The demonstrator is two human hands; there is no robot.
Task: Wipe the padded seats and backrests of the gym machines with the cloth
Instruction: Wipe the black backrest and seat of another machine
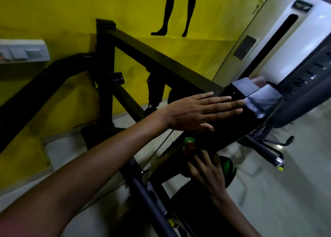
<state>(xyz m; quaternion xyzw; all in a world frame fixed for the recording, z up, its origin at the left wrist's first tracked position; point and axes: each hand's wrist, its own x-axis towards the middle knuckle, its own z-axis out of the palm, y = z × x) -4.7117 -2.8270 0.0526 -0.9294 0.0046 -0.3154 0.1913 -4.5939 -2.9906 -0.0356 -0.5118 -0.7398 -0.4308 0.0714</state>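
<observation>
Black padded seat [223, 127]: long dark cushion, set at a slant across the middle of the view; its far end is patched with grey tape [261, 102]. Left hand [195, 111]: laid flat on the pad, fingers straight and together, fingertips reaching the taped patch; nothing is grasped. Right hand [206, 168]: placed at the pad's near lower edge, fingers bent against it; a green object [189, 141] is seen at its fingertips, but whether it is pinched cannot be told. Cloth: cannot be made out in this view.

Surroundings: black steel frame [105, 61] with a sloping bar is stood behind the pad, against a yellow wall [53, 12] bearing a black silhouette of legs [176, 9]. A switch panel [23, 51] is fixed to the wall at left. A white weight-stack cover [295, 43] with a dark slot is stood at right. A round black and green part [228, 167] is partly hidden by the right hand. A chrome-tipped handle [276, 158] is cut short by blur. Pale floor [286, 192] lies below.
</observation>
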